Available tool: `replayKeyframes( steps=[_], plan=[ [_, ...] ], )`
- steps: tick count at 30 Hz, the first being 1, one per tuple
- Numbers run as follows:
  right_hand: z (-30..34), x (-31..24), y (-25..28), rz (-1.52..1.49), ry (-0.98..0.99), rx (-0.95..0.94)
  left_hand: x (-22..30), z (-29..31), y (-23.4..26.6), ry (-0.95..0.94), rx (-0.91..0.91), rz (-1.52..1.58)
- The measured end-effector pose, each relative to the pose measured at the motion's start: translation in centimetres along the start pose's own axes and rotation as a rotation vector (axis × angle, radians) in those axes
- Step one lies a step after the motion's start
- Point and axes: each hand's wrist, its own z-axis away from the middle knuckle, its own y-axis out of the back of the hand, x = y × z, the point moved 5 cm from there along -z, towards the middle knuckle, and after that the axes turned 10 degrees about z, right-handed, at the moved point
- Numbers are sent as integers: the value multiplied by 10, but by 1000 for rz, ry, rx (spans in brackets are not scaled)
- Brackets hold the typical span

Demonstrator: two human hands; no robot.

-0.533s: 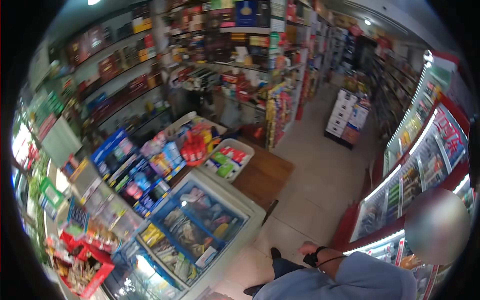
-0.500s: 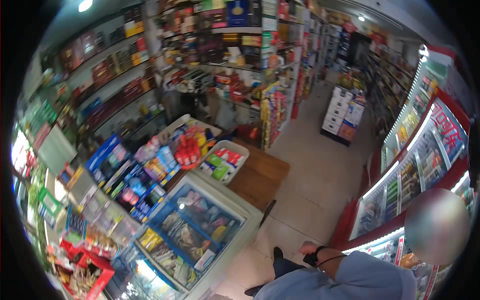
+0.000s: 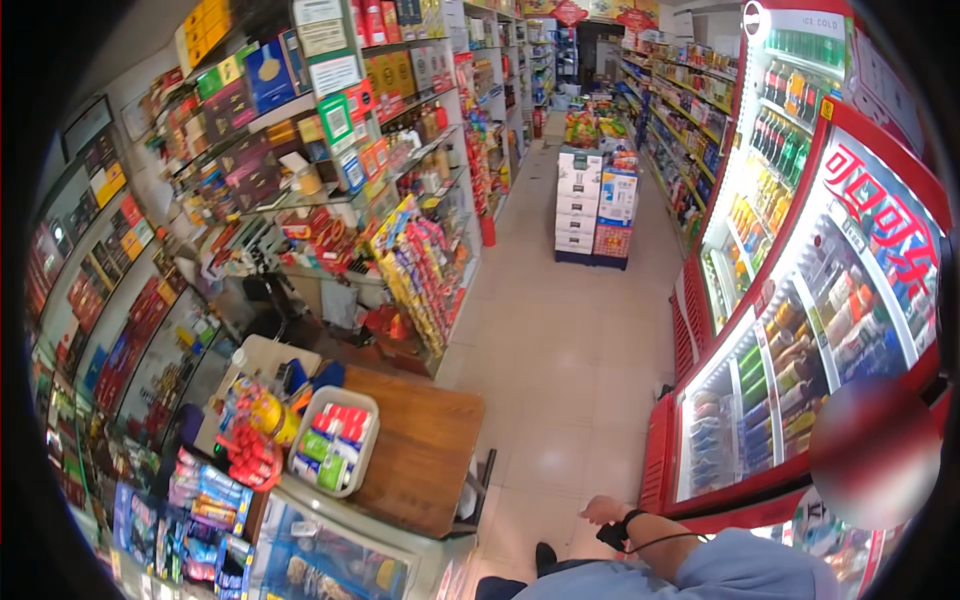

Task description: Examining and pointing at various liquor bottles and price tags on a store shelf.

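My right hand hangs low beside my body, near the red base of the drinks fridge and apart from it. Its fingers are partly visible, loosely stretched, and I see nothing held in them. A dark band with a thin black cord sits around that wrist. The blue-grey sleeve covers the upper arm. My left hand is out of the picture.
Left stands a glass-topped freezer, with a wooden counter and a plastic basket of small packs. Stacked boxes stand in the tiled aisle. Stocked shelves line the far right. A candy rack flanks the aisle.
My view has swung right and up, toward the aisle. The freezer has slid to the lower left, and more of the fridges shows. My right hand stays low at my side.
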Motion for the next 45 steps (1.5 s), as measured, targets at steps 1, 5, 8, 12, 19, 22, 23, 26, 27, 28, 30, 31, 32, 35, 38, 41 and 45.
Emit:
replayKeyframes(
  steps=[1,5,8,12,19,22,23,26,27,28,30,31,32,35,38,41,45],
  plan=[
    [27,7,-18,-2,36,-29,9,-8,-3,0,32,9],
    [44,88,-25,-810,-567,-240,73,-70,-66,41,8,-21],
    [39,180,-69,-1122,-559,-138,163,-174,-149,22,-7,-195],
    [89,160,-16,-713,-839,-228,212,-255,-203,-62,-118,-326],
    [102,150,108,-1481,-935,75,307,-404,-351,94,-55,-632],
    [52,169,177,-1697,-804,378,357,-446,-400,72,-96,-832],
    [25,188,189,-1892,-730,377,375,-457,-421,52,-125,-754],
    [-17,277,176,-1913,-641,294,432,-516,-489,90,-255,-678],
    [-36,279,182,-2089,-604,263,446,-541,-515,147,-318,-691],
    [-83,266,231,-1461,-841,285,467,-565,-482,235,-275,-583],
    [-130,259,303,-1263,-888,218,491,-584,-462,166,-201,-477],
    [-155,261,337,-1174,-931,134,506,-597,-462,111,-159,-364],
    [-175,275,360,-1185,-933,147,518,-611,-473,120,-117,-443],
    [-218,344,406,-1039,-952,20,555,-629,-496,322,130,-443],
    [-302,381,505,-553,-721,-29,590,-636,-518,212,-40,-387],
    [-382,386,637,90,-438,94,592,-631,-559,178,-211,-345],
    [-481,418,761,-572,-667,233,640,-663,-612,166,124,-243]
  ],
)
